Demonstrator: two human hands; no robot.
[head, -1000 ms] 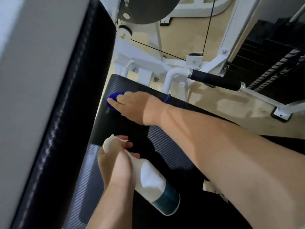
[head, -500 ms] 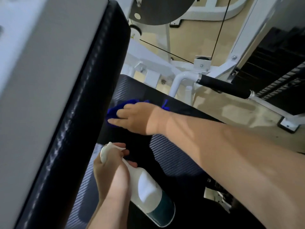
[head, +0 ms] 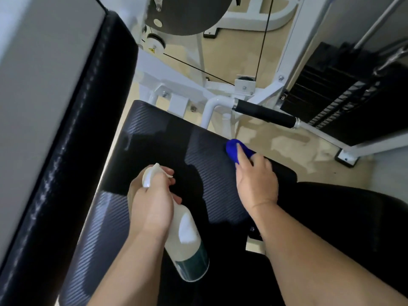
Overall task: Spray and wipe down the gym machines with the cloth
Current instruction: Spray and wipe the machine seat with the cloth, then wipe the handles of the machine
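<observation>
A black padded seat of a white-framed gym machine fills the middle of the view. My right hand presses a blue cloth flat against the seat's right edge, fingers extended over it. Most of the cloth is hidden under the hand. My left hand grips the neck of a white spray bottle with a dark liquid band near its base, held over the seat's near left part, its nozzle pointing away from me.
A tall black back pad rises on the left. A black-gripped handle bar juts out beyond the seat. The black weight stack stands at the right, with cables and a white frame over beige floor.
My right hand has swept the cloth from the seat's far left corner across to its right edge. The left hand with the bottle has stayed in about the same place.
</observation>
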